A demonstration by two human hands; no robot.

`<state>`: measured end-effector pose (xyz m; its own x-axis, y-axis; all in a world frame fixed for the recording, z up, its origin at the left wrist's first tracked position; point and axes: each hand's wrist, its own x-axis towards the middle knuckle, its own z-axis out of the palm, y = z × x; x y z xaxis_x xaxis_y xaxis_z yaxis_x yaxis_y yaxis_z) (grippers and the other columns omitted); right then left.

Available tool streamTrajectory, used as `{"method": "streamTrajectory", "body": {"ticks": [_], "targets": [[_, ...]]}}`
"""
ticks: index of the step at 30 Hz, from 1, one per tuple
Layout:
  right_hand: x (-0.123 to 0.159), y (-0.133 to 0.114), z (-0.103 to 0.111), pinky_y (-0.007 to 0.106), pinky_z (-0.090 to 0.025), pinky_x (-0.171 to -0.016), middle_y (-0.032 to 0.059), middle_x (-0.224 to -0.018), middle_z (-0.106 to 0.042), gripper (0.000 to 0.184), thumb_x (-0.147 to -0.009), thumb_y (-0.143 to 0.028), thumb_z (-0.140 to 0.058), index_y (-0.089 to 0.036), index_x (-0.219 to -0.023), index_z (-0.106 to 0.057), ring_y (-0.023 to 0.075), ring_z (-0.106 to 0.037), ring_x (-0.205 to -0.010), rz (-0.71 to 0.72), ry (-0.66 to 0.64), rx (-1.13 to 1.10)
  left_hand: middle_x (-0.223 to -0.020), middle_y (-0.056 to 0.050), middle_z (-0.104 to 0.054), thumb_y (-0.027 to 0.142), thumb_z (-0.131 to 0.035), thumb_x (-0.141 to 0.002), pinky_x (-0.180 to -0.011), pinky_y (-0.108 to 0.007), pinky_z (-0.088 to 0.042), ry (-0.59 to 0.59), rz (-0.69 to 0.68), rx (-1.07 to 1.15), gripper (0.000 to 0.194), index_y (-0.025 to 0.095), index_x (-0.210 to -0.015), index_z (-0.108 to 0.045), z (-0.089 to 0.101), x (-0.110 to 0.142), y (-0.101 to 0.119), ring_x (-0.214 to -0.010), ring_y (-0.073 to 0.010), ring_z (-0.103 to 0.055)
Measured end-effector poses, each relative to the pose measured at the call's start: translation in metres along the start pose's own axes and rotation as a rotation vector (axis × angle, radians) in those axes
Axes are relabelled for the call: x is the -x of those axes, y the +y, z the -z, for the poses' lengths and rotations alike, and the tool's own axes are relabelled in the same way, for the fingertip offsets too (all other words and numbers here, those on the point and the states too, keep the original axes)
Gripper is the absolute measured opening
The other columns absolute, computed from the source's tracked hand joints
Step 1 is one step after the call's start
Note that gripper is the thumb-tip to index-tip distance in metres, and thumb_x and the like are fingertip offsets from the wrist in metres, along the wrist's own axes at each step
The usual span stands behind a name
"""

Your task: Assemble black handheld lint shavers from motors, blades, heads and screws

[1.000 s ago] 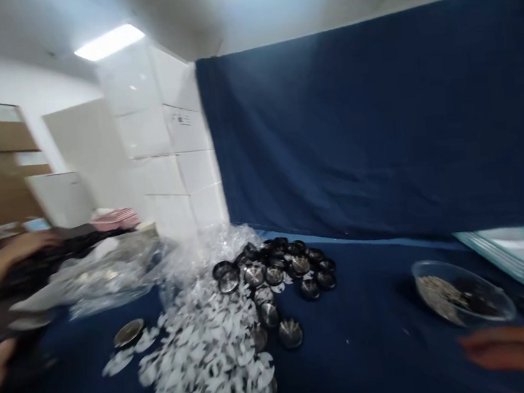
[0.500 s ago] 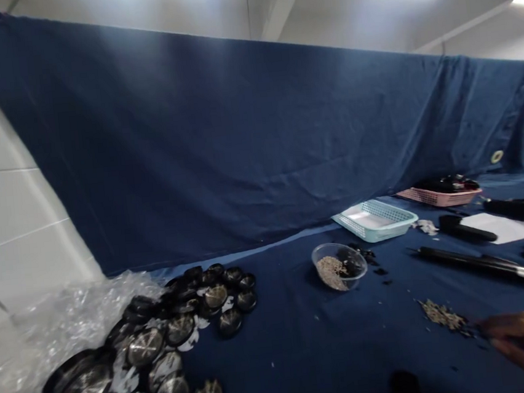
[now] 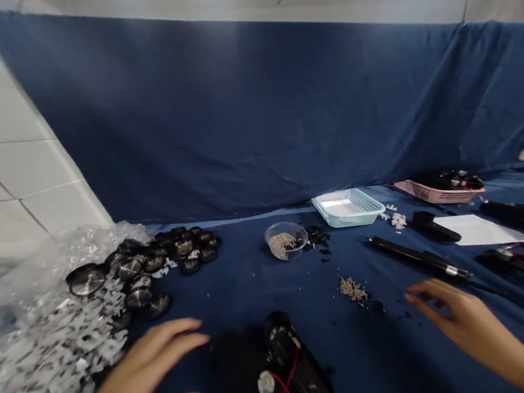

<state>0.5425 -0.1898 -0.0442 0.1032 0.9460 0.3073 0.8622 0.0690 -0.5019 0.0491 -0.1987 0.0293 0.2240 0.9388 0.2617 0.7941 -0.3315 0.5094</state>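
My left hand (image 3: 149, 374) is open, thumb and fingers spread, with nothing in it. It hovers between the heap of white plastic pieces and a black housing with red wires (image 3: 306, 371), which lies at the front. My right hand (image 3: 458, 310) is held low over the cloth with loosely curved fingers apart, and nothing shows in it. Just left of its fingertips are some small black pieces (image 3: 377, 306) and a pile of small screws (image 3: 352, 288). A clear round bowl (image 3: 296, 233) farther back holds more screws.
At left lie black round parts with metallic faces (image 3: 130, 269), white plastic pieces (image 3: 72, 344) and clear plastic wrap (image 3: 41, 267). Toward the right are a black electric screwdriver (image 3: 411, 253) with its cord, a light blue basket (image 3: 350, 219), a pink basket (image 3: 433, 194) and white paper (image 3: 478, 229).
The view has swung down and right. My left hand and most of the black housing have come into view. My right hand has drawn back from the small pieces beside the screws, its fingers opening.
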Motion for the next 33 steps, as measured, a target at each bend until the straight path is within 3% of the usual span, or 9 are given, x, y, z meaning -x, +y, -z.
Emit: {"method": "streamTrajectory", "body": {"ticks": [2, 3, 5, 9, 11, 15, 19, 26, 33], "targets": [[0.009, -0.006, 0.001, 0.032, -0.053, -0.078, 0.0069, -0.100, -0.068, 0.030, -0.088, -0.050, -0.053, -0.025, -0.097, -0.068, 0.0225, -0.066, -0.089, 0.081, -0.084, -0.044, -0.148, 0.004, -0.045, 0.039, -0.082, -0.062, -0.111, -0.057, -0.030, -0.288, -0.024, -0.106, 0.075, 0.052, -0.128, -0.051, -0.019, -0.011, 0.030, -0.136, -0.0359, -0.038], [0.014, -0.007, 0.003, 0.032, -0.053, -0.076, 0.0071, -0.102, -0.068, 0.030, -0.089, -0.049, -0.052, -0.026, -0.099, -0.067, 0.0225, -0.066, -0.088, 0.096, -0.104, -0.051, -0.154, 0.004, -0.035, 0.037, -0.085, -0.056, -0.114, -0.057, -0.026, -0.440, -0.045, -0.151, 0.095, 0.052, -0.137, -0.037, -0.027, -0.019, 0.045, -0.142, -0.0364, -0.027], [0.024, -0.003, 0.007, 0.030, -0.053, -0.067, 0.0068, -0.104, -0.067, 0.033, -0.089, -0.052, -0.051, -0.026, -0.101, -0.066, 0.0227, -0.065, -0.086, 0.060, -0.085, -0.054, -0.159, -0.001, -0.024, 0.038, -0.087, -0.050, -0.116, -0.060, -0.016, -0.564, -0.082, -0.199, 0.113, 0.045, -0.144, -0.026, -0.040, -0.038, 0.071, -0.145, -0.0381, -0.017], [0.038, 0.005, 0.011, 0.030, -0.051, -0.064, 0.0071, -0.089, -0.069, 0.041, -0.084, -0.059, -0.052, -0.022, -0.092, -0.067, 0.0228, -0.065, -0.076, -0.103, 0.059, -0.119, -0.153, 0.003, -0.038, 0.048, -0.070, -0.071, -0.112, -0.052, -0.030, -0.702, -0.153, -0.206, 0.073, 0.047, -0.138, -0.040, -0.052, -0.070, 0.102, -0.140, -0.0326, -0.034], [0.043, -0.012, 0.006, 0.031, -0.051, -0.068, 0.0079, -0.090, -0.070, 0.041, -0.085, -0.057, -0.052, -0.021, -0.093, -0.068, 0.0230, -0.065, -0.078, -0.087, -0.001, -0.222, -0.145, -0.001, -0.050, 0.048, -0.056, -0.082, -0.108, -0.049, -0.035, -0.679, -0.150, -0.235, 0.055, 0.042, -0.135, -0.047, -0.056, -0.081, 0.104, -0.130, -0.0314, -0.047], [0.043, -0.086, -0.017, 0.030, -0.046, -0.070, 0.0068, -0.087, -0.069, 0.033, -0.091, -0.044, -0.048, -0.019, -0.098, -0.069, 0.0207, -0.063, -0.076, 0.072, -0.371, -0.378, -0.131, -0.013, -0.061, 0.047, -0.048, -0.087, -0.098, -0.051, -0.042, -0.593, -0.088, -0.279, 0.050, 0.029, -0.132, -0.054, -0.068, -0.097, 0.092, -0.115, -0.0347, -0.059], [0.026, -0.140, -0.053, 0.026, -0.035, -0.058, 0.0014, -0.064, -0.062, 0.027, -0.089, -0.036, -0.050, -0.020, -0.078, -0.069, 0.0149, -0.052, -0.057, 0.093, -0.444, -0.392, -0.112, -0.010, -0.072, 0.039, -0.050, -0.087, -0.092, -0.043, -0.048, -0.567, -0.087, -0.196, 0.036, 0.024, -0.115, -0.067, -0.081, -0.101, 0.078, -0.105, -0.0269, -0.065], [0.015, -0.153, -0.087, 0.024, -0.029, -0.052, -0.0010, -0.059, -0.057, 0.024, -0.085, -0.029, -0.056, -0.016, -0.066, -0.062, 0.0109, -0.045, -0.054, 0.000, -0.515, -0.570, -0.104, 0.000, -0.073, 0.031, -0.040, -0.093, -0.087, -0.029, -0.048, -0.325, -0.080, -0.007, 0.032, 0.027, -0.099, -0.071, -0.085, -0.076, 0.084, -0.098, -0.0187, -0.066], [0.033, -0.170, -0.077, 0.026, -0.050, -0.074, 0.0050, -0.100, -0.069, 0.040, -0.089, -0.049, -0.050, -0.018, -0.110, -0.065, 0.0184, -0.064, -0.088, -0.209, -0.538, -0.888, -0.105, 0.001, -0.070, 0.035, -0.039, -0.095, -0.087, -0.028, -0.048, -0.125, 0.015, 0.082, 0.030, 0.027, -0.106, -0.067, -0.075, -0.046, 0.080, -0.096, -0.0165, -0.065]]}}
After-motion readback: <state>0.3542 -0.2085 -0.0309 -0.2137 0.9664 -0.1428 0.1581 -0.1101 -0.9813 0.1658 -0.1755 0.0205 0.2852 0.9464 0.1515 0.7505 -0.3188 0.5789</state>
